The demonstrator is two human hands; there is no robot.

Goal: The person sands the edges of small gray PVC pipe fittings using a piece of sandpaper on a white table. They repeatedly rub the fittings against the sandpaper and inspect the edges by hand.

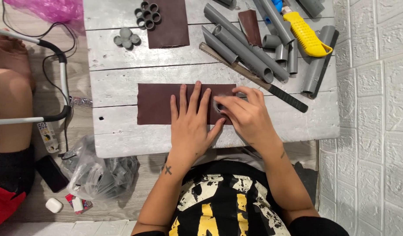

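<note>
A brown sheet of sandpaper (155, 104) lies flat on the white wooden table (118, 83). My left hand (191, 122) rests palm down on the sheet, fingers spread, pinning it. Just to the right, my right hand (247, 114) presses a short grey pipe ring (219, 106) against the sandpaper, the fingers curled over it and hiding most of it.
Several grey pipe lengths (243, 46) lie at the back right with a yellow-handled knife (305, 35) and a black-handled file (280, 92). A second brown sheet (168, 24) and glued pipe-ring clusters (147, 13) sit at the back. Another person's leg (9, 105) is at left, a white wall at right.
</note>
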